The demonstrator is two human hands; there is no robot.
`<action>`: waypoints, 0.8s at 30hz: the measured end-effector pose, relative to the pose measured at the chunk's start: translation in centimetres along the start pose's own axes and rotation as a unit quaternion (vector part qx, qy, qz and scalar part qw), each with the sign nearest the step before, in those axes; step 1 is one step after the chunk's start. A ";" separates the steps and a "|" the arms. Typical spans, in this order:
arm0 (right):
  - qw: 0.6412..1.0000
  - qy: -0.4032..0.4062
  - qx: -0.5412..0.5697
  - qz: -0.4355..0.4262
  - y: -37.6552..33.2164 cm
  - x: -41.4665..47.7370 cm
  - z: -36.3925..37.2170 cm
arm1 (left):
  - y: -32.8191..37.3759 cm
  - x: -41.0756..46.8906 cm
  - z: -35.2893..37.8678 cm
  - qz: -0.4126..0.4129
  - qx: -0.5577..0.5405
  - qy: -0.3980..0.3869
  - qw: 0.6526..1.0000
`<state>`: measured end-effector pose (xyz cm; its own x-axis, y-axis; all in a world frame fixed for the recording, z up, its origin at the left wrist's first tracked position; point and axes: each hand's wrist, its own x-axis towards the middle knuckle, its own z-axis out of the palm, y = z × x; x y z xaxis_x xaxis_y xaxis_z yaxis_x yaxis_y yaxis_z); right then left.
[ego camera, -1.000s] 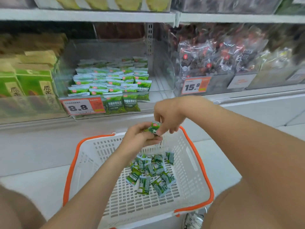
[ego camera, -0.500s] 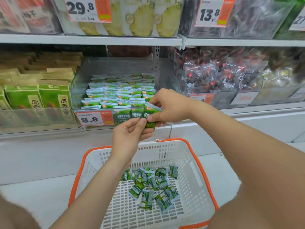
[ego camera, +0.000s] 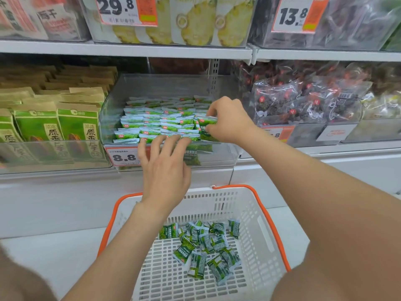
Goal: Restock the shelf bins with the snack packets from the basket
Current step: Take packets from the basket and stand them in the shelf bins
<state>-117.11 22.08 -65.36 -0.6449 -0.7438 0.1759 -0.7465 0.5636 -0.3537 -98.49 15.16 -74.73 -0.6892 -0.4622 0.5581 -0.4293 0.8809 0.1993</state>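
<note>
Snack packets (ego camera: pixel 204 246) (about a dozen) lie in one basket (ego camera: pixel 249 213); right hand (ego camera: pixel 230 120) pinches one packet (ego camera: pixel 207 127), left hand (ego camera: pixel 167 170) splayed.

This is a shop, at a snack shelf. White shelf boards (ego camera: pixel 173 49) carry clear bins (ego camera: pixel 165 83) of packed snacks. Orange price tags show it: the "8.8" tag (ego camera: pixel 123 157) partly behind the fingers (ego camera: pixel 156 146) of the left hand (ego camera: pixel 167 177), the "29.8" tag (ego camera: pixel 121 9) and the "13.8" tag (ego camera: pixel 297 15) high above them. A shopping basket (ego camera: pixel 271 213) stands below them.
</note>
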 end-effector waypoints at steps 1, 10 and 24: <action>1.000 -0.005 -0.001 0.022 0.0 0.7 0.3 | -0.1 0.1 -0.1 -0.003 0.002 0.003 1.000; 0.989 -0.095 0.015 0.114 -0.6 2.9 1.2 | -0.3 0.1 -0.2 0.005 0.011 -0.009 1.000; 0.994 -0.043 -0.079 0.056 -2.0 0.2 0.6 | -0.4 0.1 -0.2 0.003 -0.006 -0.004 1.000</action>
<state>-115.62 20.57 -65.16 -0.7140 -0.6975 0.0611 -0.6915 0.6889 -0.2172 -98.29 14.83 -74.57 -0.6970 -0.4574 0.5522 -0.4180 0.8849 0.2054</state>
